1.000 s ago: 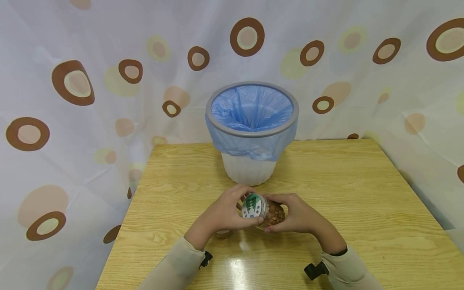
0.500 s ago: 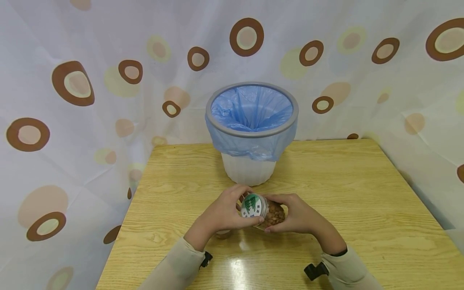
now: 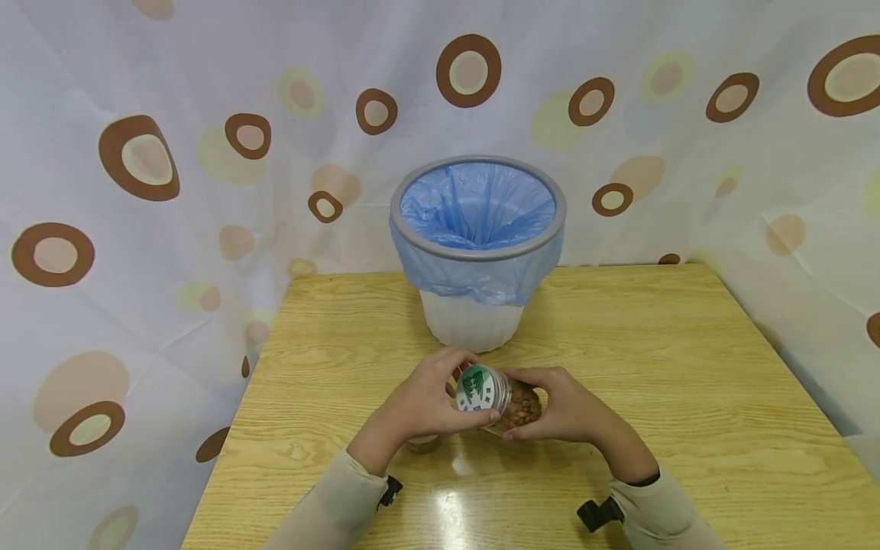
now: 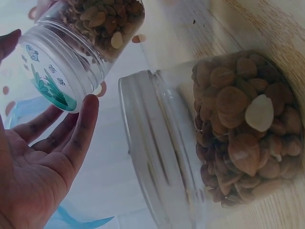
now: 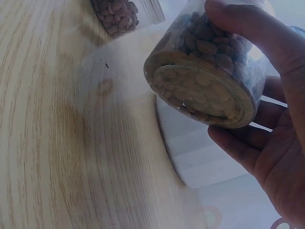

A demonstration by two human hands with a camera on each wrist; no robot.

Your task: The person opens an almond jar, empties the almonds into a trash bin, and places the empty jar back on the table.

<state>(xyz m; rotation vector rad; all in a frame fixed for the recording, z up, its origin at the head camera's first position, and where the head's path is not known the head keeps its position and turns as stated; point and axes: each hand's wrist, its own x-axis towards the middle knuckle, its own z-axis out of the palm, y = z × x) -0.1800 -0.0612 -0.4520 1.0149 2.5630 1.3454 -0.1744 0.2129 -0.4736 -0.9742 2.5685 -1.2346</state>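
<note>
Over the table, both hands hold a clear jar of brown almond-like kernels, tilted on its side. My left hand grips the round lid, whose white label carries a green leaf print. The thumb lies along the near edge, the fingers behind the far one. Round the jar's body, near its base, curls my right hand. In the right wrist view the jar's bottom faces the camera. A second jar of similar kernels stands on the table, mostly hidden under my left wrist in the head view.
A white trash bin with a grey rim and blue bag stands just beyond the hands. Behind the wooden table hangs a patterned sheet, which also covers both sides.
The left hand and the lid have shifted slightly up and left in the head view, and the lid's label sits at a slightly different angle. The right hand stays nearly still.
</note>
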